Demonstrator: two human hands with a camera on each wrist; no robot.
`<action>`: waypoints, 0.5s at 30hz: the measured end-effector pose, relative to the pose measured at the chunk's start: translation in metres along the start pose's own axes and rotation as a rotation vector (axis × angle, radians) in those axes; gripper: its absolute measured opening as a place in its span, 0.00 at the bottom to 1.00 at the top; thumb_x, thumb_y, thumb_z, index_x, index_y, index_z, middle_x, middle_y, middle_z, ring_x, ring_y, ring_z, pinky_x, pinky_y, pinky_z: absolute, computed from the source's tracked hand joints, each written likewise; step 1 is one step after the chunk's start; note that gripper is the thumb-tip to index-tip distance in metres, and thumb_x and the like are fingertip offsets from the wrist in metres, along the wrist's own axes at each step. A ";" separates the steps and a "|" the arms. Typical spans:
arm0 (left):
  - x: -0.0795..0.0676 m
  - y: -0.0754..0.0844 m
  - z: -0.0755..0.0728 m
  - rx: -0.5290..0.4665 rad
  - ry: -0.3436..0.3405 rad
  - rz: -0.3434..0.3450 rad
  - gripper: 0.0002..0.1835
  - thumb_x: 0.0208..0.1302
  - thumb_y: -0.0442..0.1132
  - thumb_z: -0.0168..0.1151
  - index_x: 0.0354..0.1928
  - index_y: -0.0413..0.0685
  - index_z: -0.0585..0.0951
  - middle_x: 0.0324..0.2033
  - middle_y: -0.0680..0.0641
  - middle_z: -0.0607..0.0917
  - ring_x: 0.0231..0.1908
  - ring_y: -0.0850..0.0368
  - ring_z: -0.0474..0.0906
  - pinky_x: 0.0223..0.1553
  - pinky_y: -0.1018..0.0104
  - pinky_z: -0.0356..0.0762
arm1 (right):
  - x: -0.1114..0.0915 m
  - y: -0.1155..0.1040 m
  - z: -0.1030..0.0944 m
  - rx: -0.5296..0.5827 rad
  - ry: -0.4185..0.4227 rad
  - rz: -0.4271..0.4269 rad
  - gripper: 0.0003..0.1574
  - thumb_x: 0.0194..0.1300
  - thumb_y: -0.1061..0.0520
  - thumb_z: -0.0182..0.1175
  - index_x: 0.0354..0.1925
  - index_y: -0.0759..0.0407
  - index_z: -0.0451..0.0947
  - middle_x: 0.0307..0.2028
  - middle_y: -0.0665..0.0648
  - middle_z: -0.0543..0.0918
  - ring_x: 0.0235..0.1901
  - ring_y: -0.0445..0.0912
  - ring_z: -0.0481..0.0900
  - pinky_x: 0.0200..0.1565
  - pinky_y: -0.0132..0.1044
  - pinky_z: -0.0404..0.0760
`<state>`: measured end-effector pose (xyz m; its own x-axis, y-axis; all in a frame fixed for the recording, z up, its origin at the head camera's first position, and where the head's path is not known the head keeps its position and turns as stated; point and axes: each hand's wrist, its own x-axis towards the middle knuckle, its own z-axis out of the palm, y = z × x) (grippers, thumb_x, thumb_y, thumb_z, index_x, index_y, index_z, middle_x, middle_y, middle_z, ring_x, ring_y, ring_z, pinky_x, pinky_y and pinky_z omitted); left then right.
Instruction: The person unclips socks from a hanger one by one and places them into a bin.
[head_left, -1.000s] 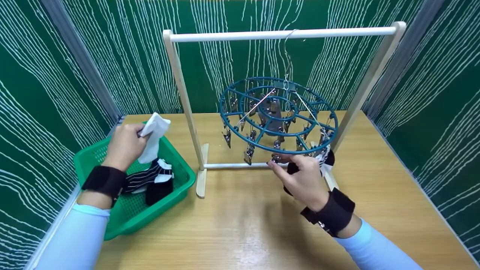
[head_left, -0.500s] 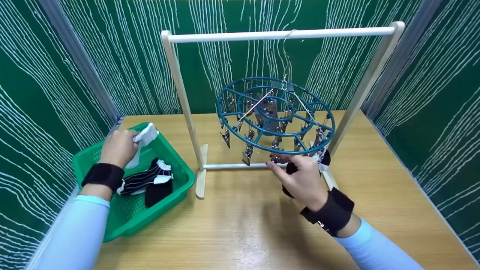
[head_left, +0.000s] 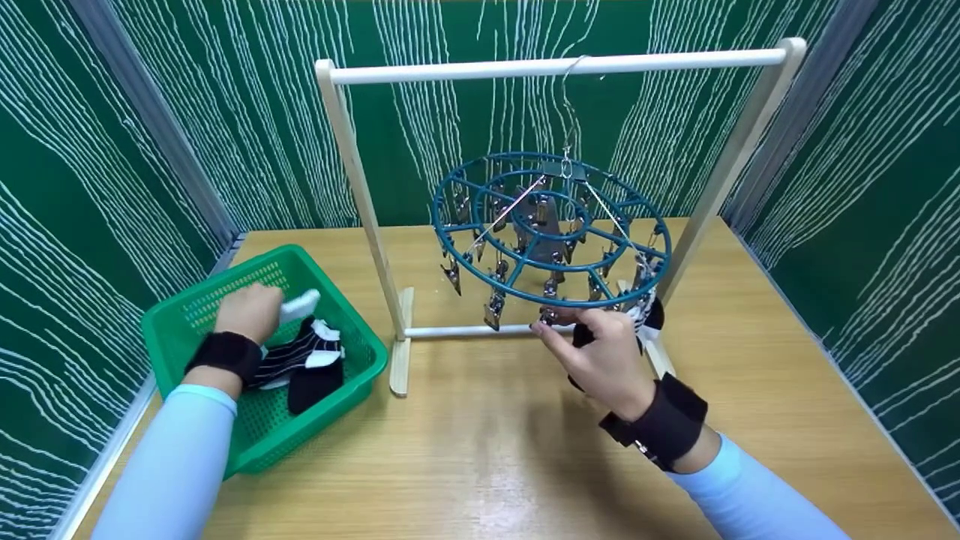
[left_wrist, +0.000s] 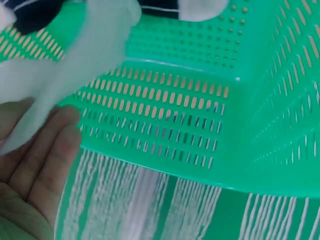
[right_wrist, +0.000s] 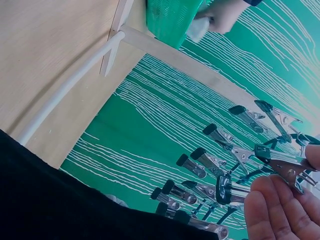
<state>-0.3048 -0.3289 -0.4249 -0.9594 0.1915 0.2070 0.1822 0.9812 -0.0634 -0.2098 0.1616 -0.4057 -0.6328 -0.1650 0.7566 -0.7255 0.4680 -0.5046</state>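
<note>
My left hand [head_left: 251, 311] is inside the green basket [head_left: 352, 311], holding a white sock [head_left: 301, 305]. In the left wrist view, the sock [left_wrist: 100, 45] passes between thumb and fingers and hangs over the basket floor. A black-and-white striped sock [head_left: 289, 356] and a black sock [head_left: 316, 386] lie in the basket. On the right, my right hand [head_left: 604, 356] pinches a metal clip [right_wrist: 285, 162] at the near rim of a round blue-green clip hanger [head_left: 517, 292]. Black and white socks [head_left: 651, 315] hang at the hanger's right side, partly behind that hand.
A wooden rack [head_left: 352, 161] with a white top bar [head_left: 465, 69] carries the hanger by its hook. Several other clips [head_left: 495, 307] dangle around the rings. The rack's feet [head_left: 401, 367] stand on the wooden table [head_left: 480, 450]. Green walls [head_left: 262, 112] enclose the sides and back.
My left hand has lowered the white sock from above the basket down into it. The right hand stays at the same clip, and the hanger has barely shifted.
</note>
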 end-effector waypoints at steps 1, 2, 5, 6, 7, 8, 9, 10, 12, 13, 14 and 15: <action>0.000 0.002 0.004 0.011 -0.007 0.019 0.05 0.63 0.21 0.63 0.29 0.32 0.83 0.27 0.31 0.87 0.27 0.34 0.85 0.27 0.38 0.84 | 0.000 0.000 0.000 0.003 0.004 -0.005 0.09 0.60 0.68 0.78 0.40 0.70 0.90 0.34 0.60 0.94 0.29 0.49 0.90 0.30 0.24 0.76; 0.000 0.004 0.007 0.019 -0.021 0.034 0.06 0.63 0.22 0.64 0.29 0.33 0.83 0.26 0.32 0.87 0.26 0.35 0.85 0.27 0.39 0.84 | 0.000 0.000 0.000 0.007 0.005 -0.006 0.09 0.60 0.69 0.78 0.40 0.70 0.90 0.34 0.60 0.94 0.30 0.51 0.91 0.33 0.23 0.78; 0.001 0.011 0.014 0.026 -0.092 0.069 0.06 0.66 0.23 0.64 0.30 0.34 0.84 0.28 0.33 0.87 0.29 0.35 0.86 0.30 0.40 0.86 | 0.000 -0.001 0.001 0.016 0.011 -0.008 0.08 0.60 0.70 0.77 0.40 0.68 0.90 0.34 0.60 0.94 0.31 0.53 0.92 0.38 0.20 0.79; 0.001 0.014 0.016 0.021 -0.124 0.076 0.06 0.66 0.23 0.64 0.31 0.34 0.84 0.29 0.32 0.87 0.30 0.34 0.87 0.32 0.39 0.87 | 0.000 -0.001 0.002 0.019 0.013 -0.009 0.08 0.60 0.70 0.77 0.40 0.69 0.90 0.34 0.60 0.94 0.31 0.53 0.92 0.38 0.19 0.78; 0.002 0.016 0.017 0.016 -0.158 0.084 0.06 0.67 0.23 0.63 0.32 0.33 0.85 0.30 0.32 0.87 0.32 0.34 0.87 0.34 0.39 0.88 | 0.000 -0.001 0.002 0.020 0.015 -0.011 0.08 0.60 0.70 0.77 0.40 0.69 0.90 0.34 0.61 0.94 0.31 0.54 0.92 0.38 0.18 0.78; 0.002 0.018 0.018 0.010 -0.195 0.087 0.05 0.68 0.23 0.63 0.33 0.33 0.85 0.31 0.31 0.88 0.34 0.33 0.87 0.36 0.38 0.88 | 0.000 -0.001 0.002 0.020 0.018 -0.015 0.08 0.60 0.70 0.77 0.40 0.69 0.90 0.33 0.61 0.94 0.30 0.54 0.91 0.38 0.18 0.78; 0.003 0.020 0.019 0.001 -0.234 0.086 0.05 0.69 0.23 0.62 0.34 0.33 0.85 0.32 0.31 0.88 0.35 0.33 0.87 0.38 0.38 0.89 | 0.000 -0.001 0.002 0.020 0.021 -0.018 0.08 0.60 0.70 0.77 0.40 0.69 0.90 0.33 0.61 0.94 0.30 0.54 0.91 0.38 0.18 0.78; 0.004 0.022 0.020 -0.009 -0.271 0.083 0.05 0.69 0.23 0.62 0.35 0.33 0.85 0.33 0.31 0.88 0.36 0.33 0.87 0.39 0.38 0.89 | 0.001 -0.001 0.002 0.020 0.024 -0.022 0.09 0.59 0.71 0.77 0.39 0.69 0.90 0.33 0.62 0.94 0.30 0.54 0.91 0.38 0.18 0.78; 0.005 0.024 0.024 -0.029 -0.335 0.070 0.05 0.70 0.24 0.61 0.36 0.33 0.85 0.35 0.31 0.88 0.37 0.33 0.88 0.41 0.38 0.89 | 0.001 0.000 0.002 0.020 0.027 -0.030 0.09 0.59 0.71 0.77 0.39 0.69 0.90 0.33 0.62 0.94 0.29 0.54 0.91 0.36 0.19 0.79; 0.006 0.025 0.025 -0.036 -0.363 0.064 0.05 0.70 0.24 0.60 0.37 0.32 0.85 0.36 0.31 0.88 0.38 0.34 0.88 0.42 0.39 0.89 | 0.001 0.000 0.002 0.020 0.026 -0.031 0.09 0.59 0.71 0.78 0.39 0.69 0.90 0.33 0.62 0.94 0.30 0.54 0.92 0.37 0.19 0.79; 0.007 0.027 0.026 -0.040 -0.397 0.053 0.05 0.71 0.25 0.60 0.38 0.32 0.85 0.37 0.31 0.89 0.39 0.34 0.88 0.43 0.39 0.89 | 0.001 0.000 0.002 0.019 0.024 -0.030 0.09 0.59 0.70 0.78 0.39 0.70 0.90 0.33 0.62 0.94 0.29 0.53 0.92 0.36 0.20 0.80; 0.009 0.028 0.026 -0.041 -0.428 0.046 0.05 0.71 0.25 0.60 0.39 0.33 0.85 0.38 0.31 0.89 0.40 0.35 0.88 0.45 0.40 0.89 | 0.001 0.000 0.002 0.017 0.021 -0.029 0.09 0.59 0.70 0.78 0.39 0.70 0.90 0.34 0.62 0.94 0.29 0.52 0.91 0.33 0.22 0.79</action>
<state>-0.3137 -0.3005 -0.4506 -0.9513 0.2165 -0.2197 0.2269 0.9737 -0.0229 -0.2108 0.1601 -0.4059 -0.6054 -0.1598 0.7797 -0.7482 0.4484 -0.4890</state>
